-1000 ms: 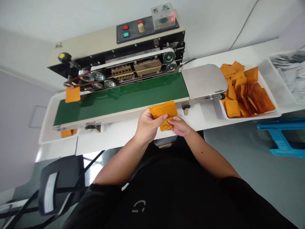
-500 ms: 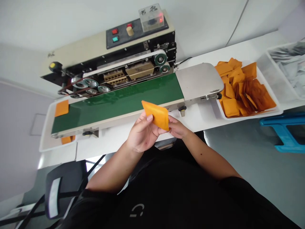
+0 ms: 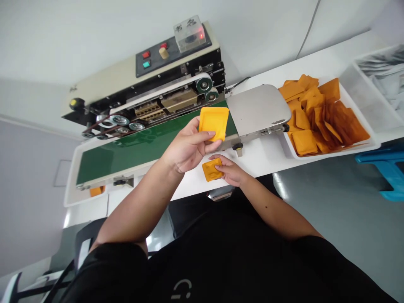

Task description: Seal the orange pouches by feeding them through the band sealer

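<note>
My left hand [image 3: 187,147] pinches a flat orange pouch [image 3: 214,119] between thumb and fingers, holding it up over the right part of the green conveyor belt [image 3: 139,145]. Lower down, in front of the belt, my right hand [image 3: 232,170] grips a second orange pouch [image 3: 211,170] by its right side. The two pouches are apart from each other. Behind the belt stands a band sealing machine [image 3: 176,97] with rollers, brass-coloured blocks and a red light lit on top.
A white bin [image 3: 374,143] full of orange pouches stands right of the metal end plate [image 3: 257,107]. Beyond it is a bin of silvery packets [image 3: 385,80]. At the belt's left end sits another white bin [image 3: 71,189] with an orange pouch [image 3: 97,190]. A blue stool [image 3: 385,168] stands right.
My hands have moved apart. The left has raised its pouch up and to the right; a second pouch now shows in the right. The pouch at the belt's left end has left the belt.
</note>
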Demonstrator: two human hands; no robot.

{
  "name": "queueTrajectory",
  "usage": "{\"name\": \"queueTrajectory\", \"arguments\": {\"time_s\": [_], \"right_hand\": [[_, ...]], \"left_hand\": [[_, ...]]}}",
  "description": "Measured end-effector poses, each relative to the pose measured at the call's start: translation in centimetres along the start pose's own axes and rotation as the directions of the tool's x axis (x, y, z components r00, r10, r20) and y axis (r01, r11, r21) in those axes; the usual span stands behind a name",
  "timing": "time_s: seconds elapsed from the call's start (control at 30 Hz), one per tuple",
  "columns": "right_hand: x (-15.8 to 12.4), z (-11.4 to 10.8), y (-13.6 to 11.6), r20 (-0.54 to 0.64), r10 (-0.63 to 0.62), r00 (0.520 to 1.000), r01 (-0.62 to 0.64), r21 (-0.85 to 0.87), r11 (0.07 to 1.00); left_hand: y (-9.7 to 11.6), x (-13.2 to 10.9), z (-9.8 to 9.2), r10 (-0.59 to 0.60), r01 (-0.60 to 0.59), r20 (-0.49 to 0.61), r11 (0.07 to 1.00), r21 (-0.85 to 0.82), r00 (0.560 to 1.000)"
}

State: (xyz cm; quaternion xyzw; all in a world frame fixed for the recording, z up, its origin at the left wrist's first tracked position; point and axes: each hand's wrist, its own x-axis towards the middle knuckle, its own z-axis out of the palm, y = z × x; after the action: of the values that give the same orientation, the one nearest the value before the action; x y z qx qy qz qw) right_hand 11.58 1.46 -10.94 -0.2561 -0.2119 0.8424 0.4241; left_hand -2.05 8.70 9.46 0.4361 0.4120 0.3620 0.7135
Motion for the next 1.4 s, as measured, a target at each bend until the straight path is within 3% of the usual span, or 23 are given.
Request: {"name": "queueTrajectory", "arguments": {"time_s": [0.1, 0.17, 0.27, 0.37, 0.47, 0.53, 0.67, 0.9, 1.23, 1.33, 1.4], "right_hand": [[0.0, 0.1, 0.0, 0.005, 0.009, 1.000, -0.009, 0.011, 1.000], [0.1, 0.0, 0.1, 0.006, 0.009, 1.000, -0.009, 0.022, 1.000], [0.2, -0.1, 0.3, 0.012, 0.009, 1.000, -0.009, 0.030, 1.000], [0.3, -0.2, 0.4, 0.016, 0.020, 1.000, -0.020, 0.029, 0.999], [0.3, -0.2, 0.5, 0.030, 0.023, 0.999, -0.024, 0.036, 0.999], [0.2, -0.2, 0.4, 0.047, 0.025, 0.999, -0.027, 0.042, 0.999], [0.1, -0.1, 0.2, 0.057, 0.043, 0.997, -0.045, 0.041, 0.998], [0.0, 0.0, 0.0, 0.073, 0.051, 0.996, -0.055, 0.046, 0.997], [0.0, -0.3, 0.3, 0.057, 0.045, 0.997, -0.047, 0.033, 0.998], [0.0, -0.4, 0.3, 0.057, 0.036, 0.998, -0.038, 0.041, 0.998], [-0.1, -0.4, 0.3, 0.059, 0.032, 0.998, -0.035, 0.052, 0.998]], "left_hand": [[-0.3, 1.9, -0.4, 0.173, -0.149, -0.100, 0.966, 0.212, 0.980], [-0.3, 3.2, -0.7, 0.360, -0.279, -0.124, 0.863, 0.422, 0.925], [-0.1, 4.9, -1.1, 0.625, -0.415, -0.010, 0.529, 0.740, 0.780], [0.2, 6.3, -1.4, 0.705, -0.422, 0.227, 0.113, 0.899, 0.672], [0.3, 7.8, -1.7, 0.644, -0.370, 0.411, -0.206, 0.906, 0.646], [0.3, 8.7, -1.9, 0.599, -0.333, 0.458, -0.314, 0.889, 0.657], [0.3, 10.0, -2.0, 0.545, -0.312, 0.475, -0.368, 0.876, 0.691], [0.7, 9.7, -1.8, 0.481, -0.339, 0.512, -0.404, 0.850, 0.711], [0.8, 10.5, -3.4, 0.516, -0.232, 0.459, -0.445, 0.865, 0.723], [1.2, 9.1, -3.9, 0.533, -0.198, 0.433, -0.440, 0.876, 0.727], [1.0, 6.8, -4.0, 0.567, -0.192, 0.409, -0.403, 0.895, 0.715]]}}
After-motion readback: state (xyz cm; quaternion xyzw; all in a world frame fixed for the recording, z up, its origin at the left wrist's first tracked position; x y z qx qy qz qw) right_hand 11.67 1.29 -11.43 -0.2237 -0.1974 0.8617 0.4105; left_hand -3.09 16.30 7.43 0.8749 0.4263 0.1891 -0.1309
